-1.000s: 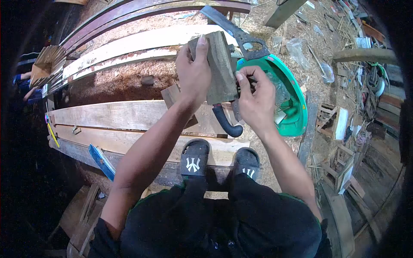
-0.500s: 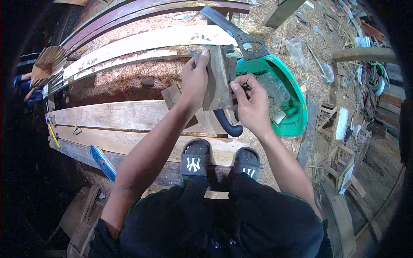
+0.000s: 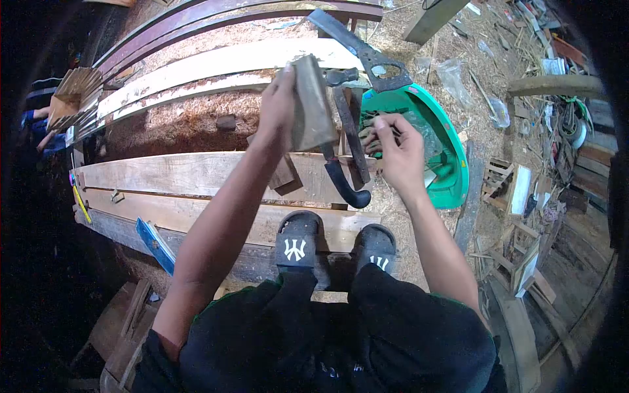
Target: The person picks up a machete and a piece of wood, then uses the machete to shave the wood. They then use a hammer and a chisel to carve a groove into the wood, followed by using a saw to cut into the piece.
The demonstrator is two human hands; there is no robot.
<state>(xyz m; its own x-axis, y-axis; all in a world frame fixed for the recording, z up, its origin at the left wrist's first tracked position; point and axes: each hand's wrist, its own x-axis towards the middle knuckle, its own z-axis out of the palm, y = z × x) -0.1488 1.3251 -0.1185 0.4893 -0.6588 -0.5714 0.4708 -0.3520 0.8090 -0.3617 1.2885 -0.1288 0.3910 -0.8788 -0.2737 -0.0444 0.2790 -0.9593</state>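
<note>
Now my right hand has left the wood block, fingers loosely curled above the green basin; my left hand grips the block alone, upper centre.

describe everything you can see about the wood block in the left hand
The wood block is a flat, roughly rectangular slab of grey-brown, weathered-looking wood with a rough face and uneven edges. The left hand grips it along its left edge and holds it upright in the air, long side vertical, above the pale planks. Its lower end hangs just over a black curved handle. The right hand is off it, over by the green basin. Its back face is hidden.
</note>
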